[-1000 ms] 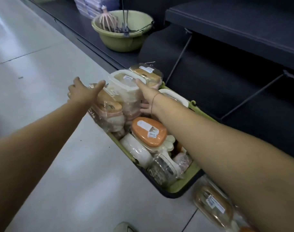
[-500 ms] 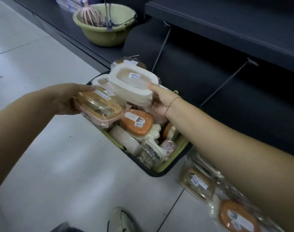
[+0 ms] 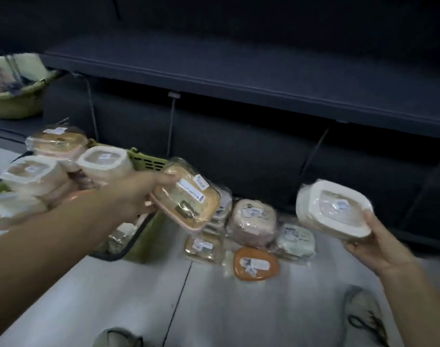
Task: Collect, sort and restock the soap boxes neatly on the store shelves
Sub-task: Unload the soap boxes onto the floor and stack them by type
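Hands [image 3: 131,196] [image 3: 374,242] now apart, soap boxes [image 3: 186,202] [image 3: 334,209] aloft

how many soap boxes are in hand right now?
2. The left hand grips a pink-based soap box beside the green basket; the right hand holds a white-rimmed soap box right of the floor pile. Blur could hide another stacked beneath either.
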The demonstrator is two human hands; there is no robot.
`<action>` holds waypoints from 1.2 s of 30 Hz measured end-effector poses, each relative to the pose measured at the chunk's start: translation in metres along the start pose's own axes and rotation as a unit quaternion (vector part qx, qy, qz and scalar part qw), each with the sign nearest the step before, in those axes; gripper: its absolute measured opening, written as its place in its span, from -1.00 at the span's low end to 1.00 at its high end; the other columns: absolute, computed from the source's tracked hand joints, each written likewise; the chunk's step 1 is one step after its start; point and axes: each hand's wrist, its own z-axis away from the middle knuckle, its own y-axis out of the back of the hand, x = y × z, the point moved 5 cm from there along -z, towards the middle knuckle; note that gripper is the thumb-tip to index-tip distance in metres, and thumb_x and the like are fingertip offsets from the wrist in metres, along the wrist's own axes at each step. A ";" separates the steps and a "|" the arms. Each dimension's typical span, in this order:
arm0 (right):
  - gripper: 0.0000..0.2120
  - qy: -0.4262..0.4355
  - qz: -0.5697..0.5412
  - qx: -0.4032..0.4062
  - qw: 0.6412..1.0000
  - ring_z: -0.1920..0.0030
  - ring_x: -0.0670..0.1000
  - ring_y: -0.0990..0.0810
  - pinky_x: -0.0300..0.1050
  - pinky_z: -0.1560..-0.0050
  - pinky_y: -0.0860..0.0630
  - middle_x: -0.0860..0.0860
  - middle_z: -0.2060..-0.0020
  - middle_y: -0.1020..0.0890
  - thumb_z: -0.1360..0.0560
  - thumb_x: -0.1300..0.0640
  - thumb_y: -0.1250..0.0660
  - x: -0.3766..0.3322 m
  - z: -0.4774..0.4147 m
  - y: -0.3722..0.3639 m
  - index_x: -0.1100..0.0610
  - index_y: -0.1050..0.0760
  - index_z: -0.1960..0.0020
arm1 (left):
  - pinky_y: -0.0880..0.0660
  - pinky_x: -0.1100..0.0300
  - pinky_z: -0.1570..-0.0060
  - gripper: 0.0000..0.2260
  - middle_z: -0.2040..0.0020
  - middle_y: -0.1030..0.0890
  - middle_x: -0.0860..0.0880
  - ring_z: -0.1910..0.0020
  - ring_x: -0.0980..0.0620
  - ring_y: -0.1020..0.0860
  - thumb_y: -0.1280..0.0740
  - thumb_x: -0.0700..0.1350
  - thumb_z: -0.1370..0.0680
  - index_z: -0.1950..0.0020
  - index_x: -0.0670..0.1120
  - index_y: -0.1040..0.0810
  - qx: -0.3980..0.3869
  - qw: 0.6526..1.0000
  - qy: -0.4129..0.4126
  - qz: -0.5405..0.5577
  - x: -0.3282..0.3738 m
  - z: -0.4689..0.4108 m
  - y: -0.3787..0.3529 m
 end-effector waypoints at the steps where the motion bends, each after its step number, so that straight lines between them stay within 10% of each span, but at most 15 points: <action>1: -0.38 0.013 -0.026 0.036 0.999 0.01 -0.07 -0.67 -0.17 0.24 -0.64 -0.03 -0.11 -0.67 -0.14 -0.03 -0.58 -0.003 -0.005 0.024 0.04 -0.55 -0.17 | -0.49 0.17 0.10 -0.87 0.31 -0.67 0.00 0.26 0.06 -0.60 -0.43 -0.11 -0.49 0.01 -0.12 -0.60 -0.008 1.000 0.001 0.007 0.000 -0.001 -0.022; 5: -0.49 0.009 -0.043 0.187 0.981 0.43 -0.14 -0.64 -0.30 0.49 -0.52 -0.06 0.31 -0.70 -0.48 -0.04 -0.39 0.015 -0.038 0.104 0.14 -0.45 -0.36 | -0.46 0.18 0.08 -0.91 0.30 -0.65 -0.01 0.20 0.03 -0.56 -0.43 -0.10 -0.50 0.08 -0.11 -0.60 -0.047 0.997 0.024 0.052 -0.013 -0.014 -0.105; 11: -0.72 -0.082 -0.015 0.297 0.951 0.04 0.06 -0.58 -0.04 -0.23 -0.50 0.13 -0.27 -0.52 -0.51 0.02 -0.41 0.044 -0.070 0.168 0.23 -0.43 0.10 | -0.40 0.19 0.18 -0.81 0.44 -0.61 0.07 0.26 0.06 -0.48 -0.50 -0.01 -0.38 0.15 -0.07 -0.58 -0.067 0.995 0.046 0.065 -0.046 -0.036 -0.188; 16: -0.78 -0.087 0.007 0.315 0.945 0.27 -0.05 -0.52 -0.17 0.18 -0.58 0.09 -0.07 -0.55 -0.53 0.06 -0.38 0.042 -0.109 0.195 0.20 -0.47 0.13 | -0.38 0.20 0.21 -0.50 0.25 -0.61 0.06 0.23 0.08 -0.47 -0.54 0.07 -0.24 -0.11 -0.06 -0.55 -0.042 0.995 0.078 0.056 -0.075 -0.053 -0.218; 21: -0.70 -0.089 0.119 0.296 0.944 0.20 0.02 -0.53 -0.12 0.06 -0.53 0.13 -0.04 -0.53 -0.57 0.13 -0.34 0.054 -0.140 0.201 0.24 -0.48 -0.25 | -0.43 0.25 0.29 -0.34 0.10 -0.65 0.01 0.20 0.07 -0.53 -0.54 0.05 -0.29 -0.35 -0.11 -0.49 -0.037 0.994 0.085 0.052 -0.079 -0.059 -0.228; 30: -0.64 -0.034 0.359 0.401 0.842 -0.28 0.25 -0.46 -0.04 -0.19 -0.42 0.24 -0.31 -0.46 -0.57 0.13 -0.27 0.025 -0.144 0.179 0.21 -0.46 -0.34 | -0.44 0.18 0.09 -0.51 0.26 -0.69 0.06 0.11 0.03 -0.57 -0.56 0.04 -0.10 0.07 -0.02 -0.49 -0.027 0.994 0.058 0.087 -0.082 -0.054 -0.230; 33: -0.86 0.108 0.259 0.296 0.913 -0.09 0.16 -0.56 -0.07 -0.08 -0.45 0.10 0.01 -0.59 -0.54 0.14 -0.33 0.006 -0.118 0.102 0.17 -0.54 -0.06 | -0.50 0.19 0.05 -0.46 0.14 -0.69 0.03 0.04 0.02 -0.58 -0.56 0.04 -0.18 -0.10 -0.04 -0.54 -0.038 0.995 0.040 0.082 -0.081 -0.047 -0.224; 36: -0.64 0.010 0.252 0.064 0.966 0.03 0.08 -0.62 0.00 -0.07 -0.56 0.05 0.11 -0.64 -0.52 -0.21 -0.29 0.025 -0.074 0.017 0.09 -0.52 0.00 | -0.52 0.28 0.37 -0.56 0.13 -0.68 -0.02 0.25 0.10 -0.63 -0.52 -0.06 -0.38 -0.22 -0.12 -0.54 -0.036 0.995 0.034 0.088 -0.079 -0.035 -0.211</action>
